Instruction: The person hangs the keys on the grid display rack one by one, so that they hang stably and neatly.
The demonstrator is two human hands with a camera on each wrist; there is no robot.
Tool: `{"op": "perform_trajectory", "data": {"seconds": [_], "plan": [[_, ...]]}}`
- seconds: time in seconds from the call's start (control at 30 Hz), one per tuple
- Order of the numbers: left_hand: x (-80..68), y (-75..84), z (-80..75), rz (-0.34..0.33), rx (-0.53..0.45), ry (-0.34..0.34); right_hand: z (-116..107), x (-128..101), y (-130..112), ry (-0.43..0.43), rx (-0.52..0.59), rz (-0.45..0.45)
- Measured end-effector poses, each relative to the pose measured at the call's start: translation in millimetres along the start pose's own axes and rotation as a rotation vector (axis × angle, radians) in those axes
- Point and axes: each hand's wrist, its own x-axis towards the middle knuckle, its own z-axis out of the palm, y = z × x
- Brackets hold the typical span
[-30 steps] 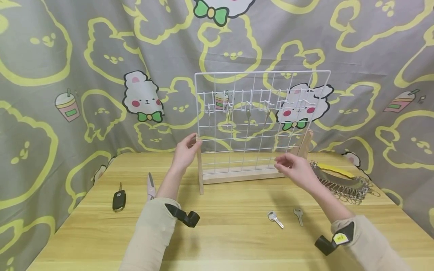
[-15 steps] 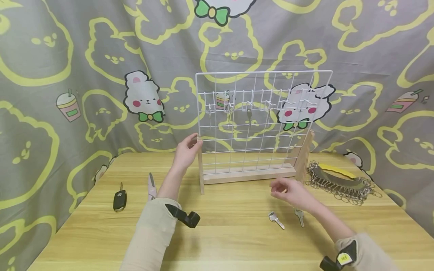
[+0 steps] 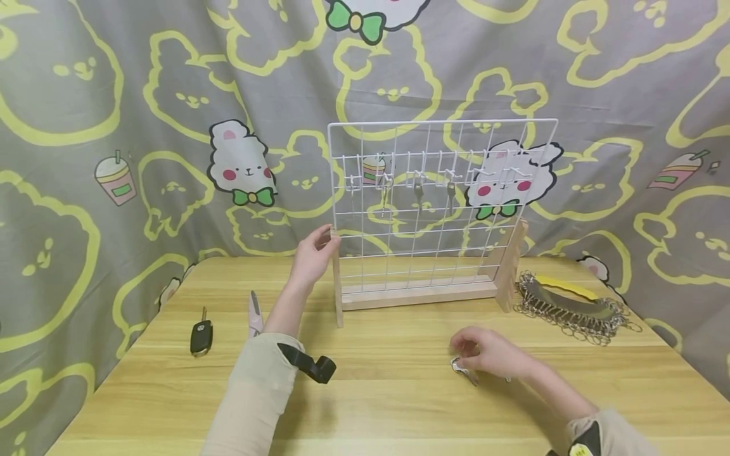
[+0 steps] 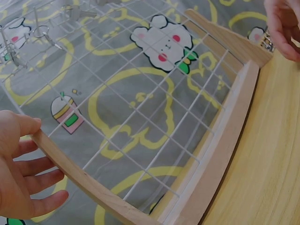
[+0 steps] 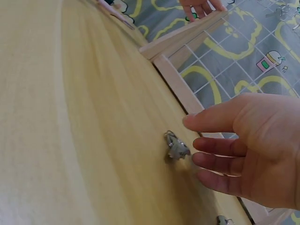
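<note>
My left hand holds the left wooden upright of a white wire grid rack, thumb on one side and fingers on the other. Several keys hang from its hooks, among them a grey key. Low over the table, my right hand reaches to a silver key lying flat. The right wrist view shows thumb and fingers apart, fingertips right by the key's head and nothing between them. A second key is mostly hidden beneath the right hand in the head view.
A black car key lies at the left, with scissors beside the left forearm. Behind the right hand is a curved strip full of metal rings, with a yellow edge. A patterned curtain hangs behind the table.
My right hand has come down from in front of the rack towards the loose keys, now covering most of the second one. The left hand stays on the rack's upright.
</note>
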Motion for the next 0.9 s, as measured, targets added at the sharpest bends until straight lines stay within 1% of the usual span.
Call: {"op": "perform_trajectory", "data": {"seconds": [0.1, 0.17, 0.3, 0.47, 0.73, 0.9], "plan": [[-0.3, -0.3, -0.1, 0.004, -0.002, -0.003, 3.3, -0.3, 0.2, -0.023, 0.0, 0.001], [0.0, -0.9, -0.1, 0.004, -0.002, -0.004, 4.6, -0.3, 0.1, -0.031, -0.02, -0.005], [0.7, -1.7, -0.3, 0.008, -0.005, -0.002, 6.0, -0.2, -0.1, -0.041, -0.08, -0.046], [0.7, -1.3, -0.2, 0.014, -0.01, -0.004, 6.4, -0.5, -1.8, -0.07, -0.069, -0.072], [0.8, -1.3, 0.1, 0.011, -0.009, -0.004, 4.7, -0.6, -4.1, -0.112, -0.064, -0.043], [1.3, -1.9, 0.1, 0.013, -0.008, -0.007, 3.5, -0.8, -3.4, -0.142, -0.041, -0.048]]}}
